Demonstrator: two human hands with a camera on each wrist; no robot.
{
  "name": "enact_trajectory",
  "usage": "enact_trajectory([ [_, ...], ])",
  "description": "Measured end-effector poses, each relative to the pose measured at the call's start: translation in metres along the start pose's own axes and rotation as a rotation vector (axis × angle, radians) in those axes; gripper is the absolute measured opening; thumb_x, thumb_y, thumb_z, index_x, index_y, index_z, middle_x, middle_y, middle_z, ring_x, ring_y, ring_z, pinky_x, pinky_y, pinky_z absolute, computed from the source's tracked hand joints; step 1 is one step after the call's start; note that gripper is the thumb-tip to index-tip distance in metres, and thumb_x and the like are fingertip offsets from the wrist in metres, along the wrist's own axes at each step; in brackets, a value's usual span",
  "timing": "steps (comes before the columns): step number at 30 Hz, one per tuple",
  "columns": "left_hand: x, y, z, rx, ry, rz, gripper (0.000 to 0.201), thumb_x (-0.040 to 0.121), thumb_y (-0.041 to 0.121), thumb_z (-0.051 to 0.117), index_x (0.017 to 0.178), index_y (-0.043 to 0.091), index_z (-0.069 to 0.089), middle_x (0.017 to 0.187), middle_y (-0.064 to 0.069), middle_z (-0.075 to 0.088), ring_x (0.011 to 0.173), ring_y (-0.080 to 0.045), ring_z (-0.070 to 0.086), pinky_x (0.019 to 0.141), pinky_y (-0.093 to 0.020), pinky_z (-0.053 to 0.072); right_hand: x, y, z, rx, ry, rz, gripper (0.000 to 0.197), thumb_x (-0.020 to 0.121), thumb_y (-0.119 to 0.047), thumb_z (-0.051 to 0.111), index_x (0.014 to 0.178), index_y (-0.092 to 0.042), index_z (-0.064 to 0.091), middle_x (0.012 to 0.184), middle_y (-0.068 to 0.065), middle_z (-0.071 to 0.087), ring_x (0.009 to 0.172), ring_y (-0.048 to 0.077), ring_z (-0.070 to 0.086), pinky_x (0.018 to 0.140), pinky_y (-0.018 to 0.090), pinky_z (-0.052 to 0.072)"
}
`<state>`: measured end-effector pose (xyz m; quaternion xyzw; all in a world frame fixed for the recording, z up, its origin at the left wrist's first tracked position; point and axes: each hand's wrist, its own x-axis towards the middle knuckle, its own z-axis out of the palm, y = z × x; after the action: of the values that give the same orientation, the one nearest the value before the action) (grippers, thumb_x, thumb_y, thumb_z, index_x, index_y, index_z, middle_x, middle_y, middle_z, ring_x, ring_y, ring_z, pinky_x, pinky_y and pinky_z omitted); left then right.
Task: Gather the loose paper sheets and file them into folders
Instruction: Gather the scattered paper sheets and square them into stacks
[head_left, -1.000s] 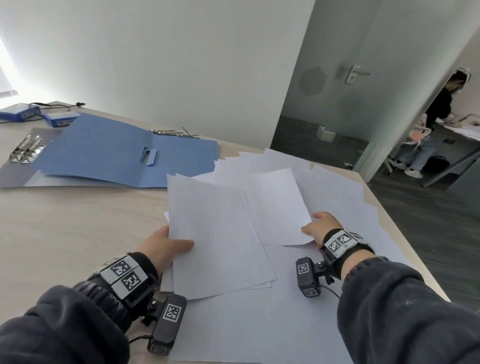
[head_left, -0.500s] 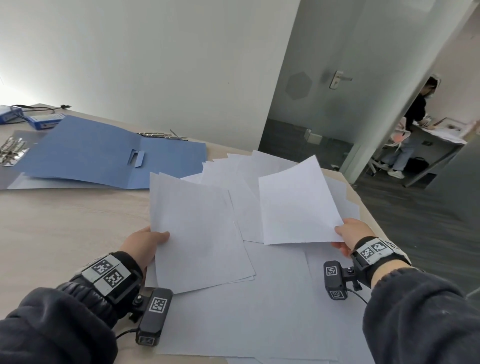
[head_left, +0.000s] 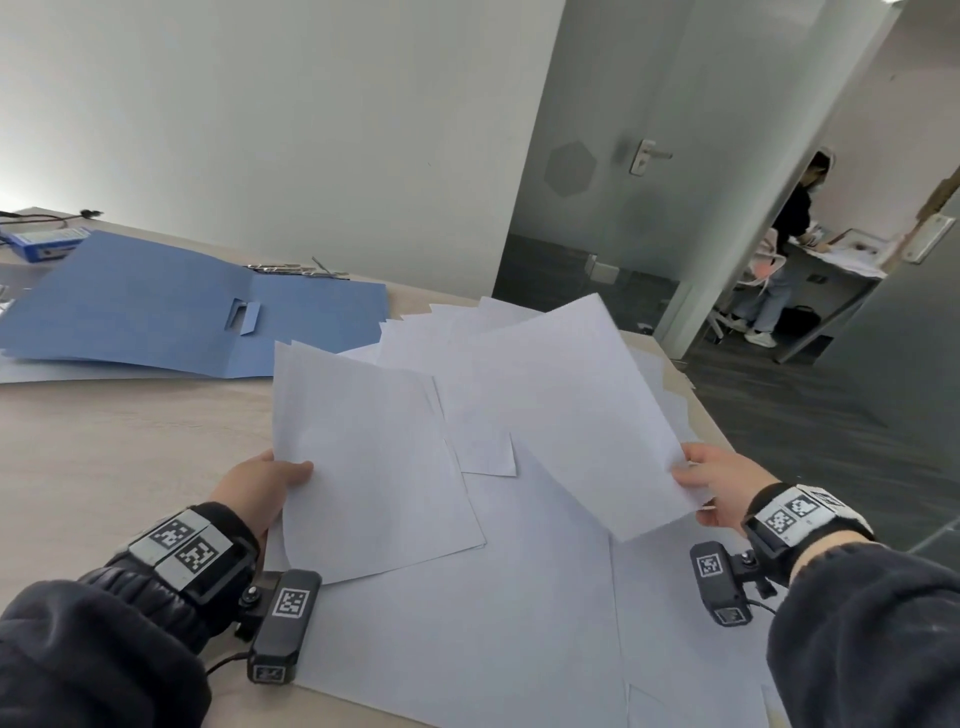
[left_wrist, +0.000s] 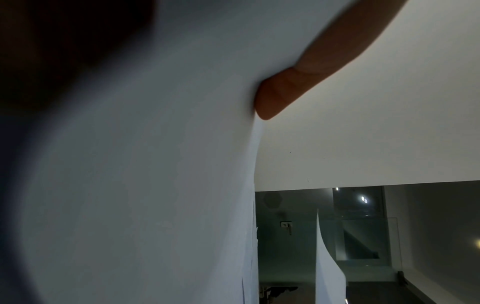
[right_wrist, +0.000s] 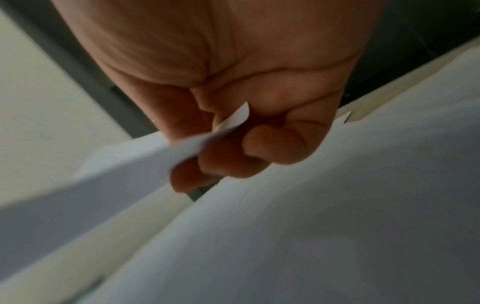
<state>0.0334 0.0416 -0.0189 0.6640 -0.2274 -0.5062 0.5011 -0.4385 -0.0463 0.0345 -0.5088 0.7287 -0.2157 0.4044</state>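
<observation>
Pale wooden tabletop (head_left: 119, 457) against a white wall, glass door and grey floor off to the right. Near half covered by loose sheets (head_left: 498, 613), overlapping at odd angles out to the right edge. Blue folder (head_left: 171, 306) lying open and flat at the far left, well apart from both hands; nothing visible filed in it. A second folder's grey edge just showing beneath it at the left margin.

Left hand (head_left: 254, 486) holding a small gathered stack (head_left: 363, 467) by its left edge, thumb on top, fingers hidden underneath; grip pinching that stack, a few staggered edges visible in the left wrist view. Right hand (head_left: 719, 480) pinching a single lifted sheet (head_left: 587, 410) at its near right corner, thumb above, fingers curled below, the sheet raised clear of the pile and angled toward the stack.

Judged early in the gathering: only a handful of sheets collected, most of the pile untouched. Left to do: adding the lifted sheet to the stack, collecting the rest, squaring the edges, then carrying the stack over to the folder and filing.
</observation>
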Motion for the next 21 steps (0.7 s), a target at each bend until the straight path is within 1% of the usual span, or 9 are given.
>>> enact_trajectory([
  [4,0.000,0.000,0.001,-0.006,-0.001,0.001,0.032,0.096,0.000,0.054,0.128,-0.003,0.055,0.107,-0.024,0.064,0.099,-0.040,0.061,0.100,-0.055,0.046,-0.015,-0.011,0.027,-0.417,-0.187,-0.059,0.010,0.082,-0.009,0.063,0.083,-0.019,0.064,0.079,0.001,0.061,0.073,0.018,0.058,0.059,0.028,0.047],
  [6,0.000,0.001,0.001,-0.001,0.003,0.004,0.032,0.096,0.000,0.055,0.128,-0.002,0.055,0.110,-0.025,0.064,0.102,-0.042,0.062,0.101,-0.056,0.046,-0.018,-0.018,0.047,-0.547,-0.219,-0.158,0.014,0.084,-0.010,0.065,0.080,-0.024,0.063,0.086,0.001,0.064,0.081,0.019,0.062,0.071,0.031,0.051],
  [8,-0.001,0.001,0.002,0.007,0.000,0.006,0.032,0.096,0.000,0.054,0.127,-0.002,0.056,0.107,-0.024,0.065,0.103,-0.043,0.062,0.102,-0.057,0.045,-0.028,-0.030,0.065,-0.686,-0.220,-0.252,0.008,0.086,-0.019,0.068,0.084,-0.025,0.062,0.100,0.001,0.066,0.093,0.019,0.063,0.084,0.031,0.050],
  [11,-0.003,0.001,0.002,-0.007,-0.016,0.017,0.029,0.096,-0.004,0.051,0.124,-0.001,0.056,0.092,-0.019,0.064,0.093,-0.038,0.060,0.100,-0.054,0.045,-0.042,-0.040,0.087,-0.839,-0.230,-0.334,0.022,0.080,-0.028,0.074,0.077,-0.022,0.053,0.104,0.000,0.057,0.084,0.017,0.055,0.076,0.030,0.047],
  [13,-0.003,0.002,0.003,0.004,-0.013,0.029,0.028,0.096,-0.005,0.052,0.124,-0.002,0.057,0.087,-0.016,0.063,0.085,-0.035,0.060,0.096,-0.050,0.047,-0.046,-0.040,0.097,-0.873,-0.231,-0.350,0.029,0.076,-0.028,0.076,0.072,-0.024,0.048,0.096,-0.005,0.051,0.075,0.015,0.050,0.067,0.028,0.043],
  [15,-0.004,0.003,0.003,0.020,-0.009,0.041,0.025,0.096,-0.004,0.052,0.120,0.000,0.057,0.085,-0.014,0.062,0.077,-0.030,0.059,0.084,-0.043,0.050,-0.045,-0.035,0.102,-0.876,-0.228,-0.355,0.028,0.075,-0.026,0.074,0.070,-0.025,0.046,0.087,-0.008,0.050,0.069,0.012,0.046,0.062,0.027,0.040],
  [17,-0.005,0.003,0.004,0.012,-0.014,0.039,0.022,0.096,-0.005,0.052,0.117,0.003,0.057,0.084,-0.013,0.061,0.074,-0.028,0.058,0.074,-0.038,0.049,-0.044,-0.032,0.103,-0.828,-0.234,-0.326,0.025,0.077,-0.023,0.073,0.077,-0.027,0.049,0.083,-0.009,0.051,0.068,0.011,0.047,0.060,0.025,0.040],
  [20,-0.004,0.002,0.003,0.016,-0.021,0.036,0.023,0.096,-0.003,0.053,0.118,0.002,0.057,0.085,-0.014,0.062,0.081,-0.032,0.060,0.089,-0.045,0.049,-0.044,-0.029,0.100,-0.675,-0.289,-0.254,0.032,0.079,-0.021,0.075,0.105,-0.029,0.059,0.095,-0.007,0.061,0.079,0.015,0.062,0.072,0.026,0.052],
  [21,-0.004,0.002,0.002,0.009,-0.026,0.033,0.025,0.096,-0.003,0.053,0.120,0.001,0.057,0.087,-0.015,0.063,0.086,-0.035,0.061,0.093,-0.047,0.048,-0.044,-0.028,0.097,-0.655,-0.303,-0.254,0.029,0.080,-0.020,0.074,0.106,-0.029,0.063,0.096,-0.006,0.064,0.083,0.017,0.066,0.075,0.027,0.054],
])
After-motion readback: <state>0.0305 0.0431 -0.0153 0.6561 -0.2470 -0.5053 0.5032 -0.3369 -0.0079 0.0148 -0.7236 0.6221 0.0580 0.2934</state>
